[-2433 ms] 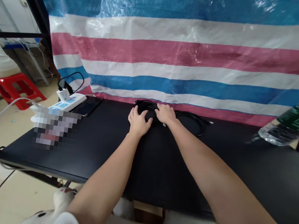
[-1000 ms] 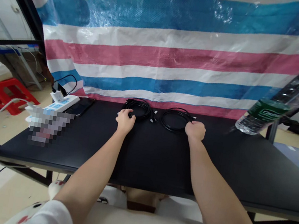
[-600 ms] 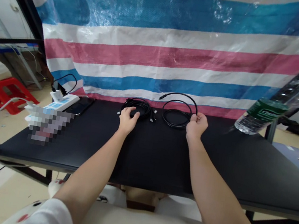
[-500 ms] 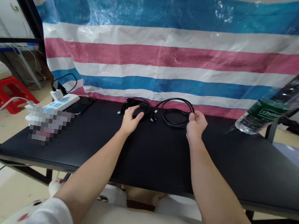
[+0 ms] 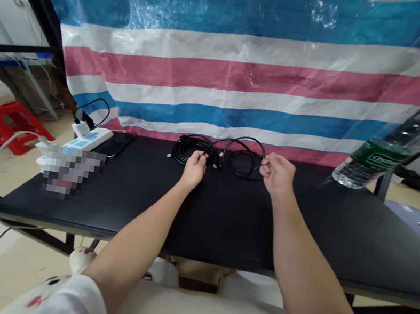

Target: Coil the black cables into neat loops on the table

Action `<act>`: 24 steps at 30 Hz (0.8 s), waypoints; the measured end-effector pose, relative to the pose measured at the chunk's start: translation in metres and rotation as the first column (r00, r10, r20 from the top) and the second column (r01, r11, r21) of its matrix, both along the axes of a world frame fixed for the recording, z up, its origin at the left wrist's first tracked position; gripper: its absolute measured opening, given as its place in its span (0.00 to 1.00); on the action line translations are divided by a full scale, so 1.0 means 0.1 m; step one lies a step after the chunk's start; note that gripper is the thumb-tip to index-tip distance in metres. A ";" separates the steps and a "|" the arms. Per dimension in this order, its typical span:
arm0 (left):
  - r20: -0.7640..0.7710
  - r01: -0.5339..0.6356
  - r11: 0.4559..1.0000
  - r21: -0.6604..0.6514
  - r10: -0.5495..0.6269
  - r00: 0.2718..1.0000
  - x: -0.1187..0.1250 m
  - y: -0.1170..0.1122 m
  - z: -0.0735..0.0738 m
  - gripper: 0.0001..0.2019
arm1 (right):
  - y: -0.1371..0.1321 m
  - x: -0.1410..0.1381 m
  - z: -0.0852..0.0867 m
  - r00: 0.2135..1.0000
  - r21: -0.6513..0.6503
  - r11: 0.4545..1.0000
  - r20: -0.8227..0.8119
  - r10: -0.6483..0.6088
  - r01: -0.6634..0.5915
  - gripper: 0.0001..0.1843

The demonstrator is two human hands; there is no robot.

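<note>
A loose loop of thin black cable stands by the striped sheet, its lower part on the dark tabletop. My right hand is closed at the loop's right side, fingertips pinched at the cable. My left hand grips a stretch of the same cable that runs over to the loop, thumb on top. Just behind the left hand lies a thicker coil of black cable. Small pale connector ends show beside the coil and between it and the loop.
At the left are a white power strip, a black phone and a pixelated patch. A large water bottle leans at the right back. The striped sheet hangs behind the table. A red stool stands on the floor.
My left hand has moved right from the thick coil and closed from open fingers onto the cable. The loop's left part is now drawn across toward it. My right hand has shifted only slightly.
</note>
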State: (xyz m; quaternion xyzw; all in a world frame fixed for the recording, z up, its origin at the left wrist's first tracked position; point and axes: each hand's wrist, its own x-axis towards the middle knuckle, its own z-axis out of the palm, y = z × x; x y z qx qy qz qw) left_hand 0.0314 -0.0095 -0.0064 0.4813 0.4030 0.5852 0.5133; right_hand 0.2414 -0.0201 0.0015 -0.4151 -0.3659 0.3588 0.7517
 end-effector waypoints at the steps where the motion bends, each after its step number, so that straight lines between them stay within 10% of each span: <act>1: 0.101 0.025 0.998 -0.064 -0.018 0.995 -0.04 0.01 0.03 0.13 | 0.00 0.07 0.00 0.999 0.015 1.000 -0.045 -0.009 0.010 0.15; 7: 0.529 0.201 0.947 -0.250 -0.040 0.847 -0.37 -0.05 0.27 0.27 | -0.01 0.41 0.00 0.892 -0.155 0.944 -0.310 -0.327 0.292 0.16; 12: 0.598 0.187 0.960 -0.208 -0.026 0.801 -0.48 -0.08 0.31 0.30 | 0.01 0.34 -0.01 0.856 -0.353 0.807 -0.029 -0.515 0.474 0.03; 16: 0.547 0.120 0.970 -0.211 0.015 0.837 -0.45 -0.02 0.24 0.30 | 0.00 0.19 -0.07 0.871 -0.302 0.892 0.460 -0.174 0.338 0.06; 19: 0.504 0.108 0.969 -0.224 0.020 0.864 -0.43 0.02 0.20 0.27 | -0.01 0.10 -0.12 0.678 -0.379 0.921 0.702 0.219 0.095 0.04; 24: 0.435 0.084 0.984 -0.155 -0.008 0.900 -0.39 -0.01 0.21 0.17 | 0.05 0.08 -0.20 0.524 -0.391 0.910 0.809 0.267 0.139 0.08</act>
